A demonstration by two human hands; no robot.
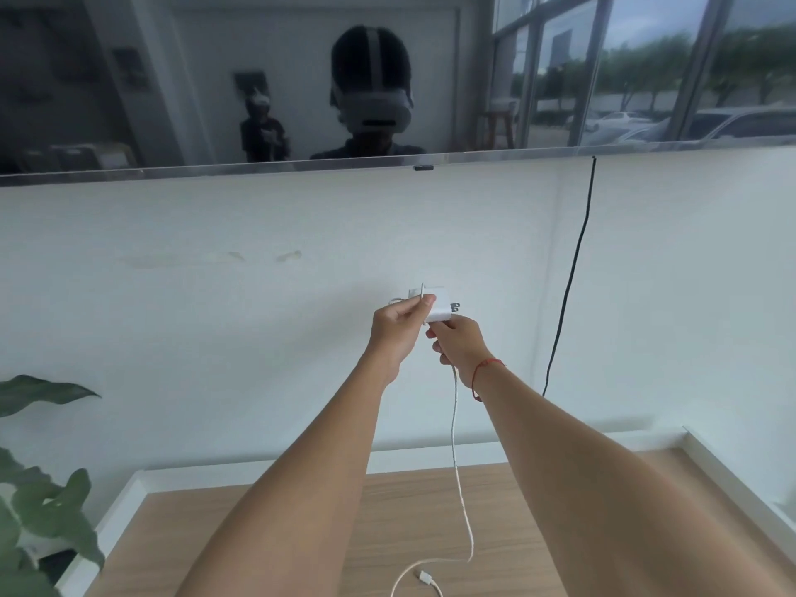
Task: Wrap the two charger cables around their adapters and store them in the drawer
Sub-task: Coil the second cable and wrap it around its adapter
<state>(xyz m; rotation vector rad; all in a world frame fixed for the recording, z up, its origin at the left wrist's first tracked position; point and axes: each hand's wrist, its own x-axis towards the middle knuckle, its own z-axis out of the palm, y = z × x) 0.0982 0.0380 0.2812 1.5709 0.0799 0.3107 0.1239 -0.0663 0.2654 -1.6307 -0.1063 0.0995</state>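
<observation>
- Adapter (437, 308): gripped from below by right hand (463, 349), raised before the wall.
- Cable (455, 433): pinched beside it by left hand (394, 329), otherwise dangling to wooden top (538, 510).
- Winding barely begun, by the look.
- Left to do: second charger and drawer, neither in view.

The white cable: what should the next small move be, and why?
Probably the left hand winds a loop of cable round the adapter. It pinches the cable beside the adapter, the right hand grips the adapter from below, and most of the cable hangs loose down to the table.
</observation>
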